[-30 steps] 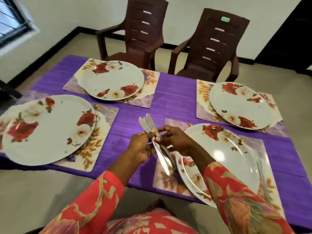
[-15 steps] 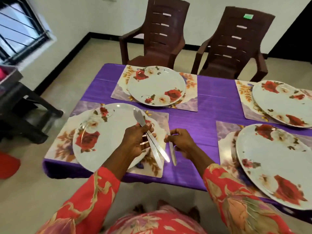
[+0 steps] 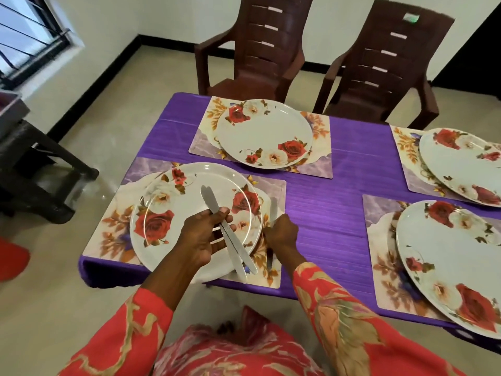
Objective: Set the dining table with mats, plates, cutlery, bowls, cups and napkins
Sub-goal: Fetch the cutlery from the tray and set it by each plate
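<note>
Knife [image 3: 272,221] in right hand [image 3: 282,234]: blade points away.

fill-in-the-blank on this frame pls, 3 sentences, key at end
1. The left hand grips ____ knives over the near-left plate.
2. The right hand holds a single knife on the placemat, to the ____ of that plate.
3. The tablecloth is ____.

Missing words: two; right; purple

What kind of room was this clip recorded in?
Most likely a home dining room: a table under a purple cloth, floral plates on place mats, two brown plastic armchairs against a plain wall, and a barred window.
</note>
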Demonstrator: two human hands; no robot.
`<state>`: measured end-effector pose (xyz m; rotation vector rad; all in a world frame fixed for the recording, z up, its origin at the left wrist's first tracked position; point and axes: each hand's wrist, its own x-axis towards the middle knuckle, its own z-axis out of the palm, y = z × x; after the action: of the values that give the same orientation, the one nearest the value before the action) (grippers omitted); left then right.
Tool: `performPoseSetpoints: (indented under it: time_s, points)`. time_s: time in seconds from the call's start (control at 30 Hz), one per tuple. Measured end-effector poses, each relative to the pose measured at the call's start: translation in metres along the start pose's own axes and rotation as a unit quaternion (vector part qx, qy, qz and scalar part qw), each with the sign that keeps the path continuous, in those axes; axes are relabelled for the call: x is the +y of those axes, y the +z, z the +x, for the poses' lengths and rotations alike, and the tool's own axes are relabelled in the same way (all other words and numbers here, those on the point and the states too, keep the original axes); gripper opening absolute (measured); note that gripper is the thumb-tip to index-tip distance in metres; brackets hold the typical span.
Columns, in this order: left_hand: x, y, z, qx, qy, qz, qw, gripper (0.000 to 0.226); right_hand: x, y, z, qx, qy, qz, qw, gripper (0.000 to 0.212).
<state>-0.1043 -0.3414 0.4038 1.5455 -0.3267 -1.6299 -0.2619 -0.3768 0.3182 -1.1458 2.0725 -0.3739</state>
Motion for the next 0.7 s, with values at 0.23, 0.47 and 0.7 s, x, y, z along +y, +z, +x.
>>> performPoseSetpoints:
  time_s: [0.23,0.47,0.7]
  points:
    - [0.002,-0.003,0.001,0.005,0.005,-0.003,1.000,0.028,0.002,-0.001,0.002,-0.002,-0.006,-0.038,0.999,0.047]
    - [0.004,0.000,-0.004,0.006,0.013,-0.019,1.000,0.027,0.010,-0.002,0.004,0.019,-0.052,-0.056,0.997,0.022]
    - [0.004,0.001,-0.009,0.024,0.019,-0.030,0.999,0.026,0.011,-0.002,0.004,0.024,-0.071,-0.072,0.995,0.023]
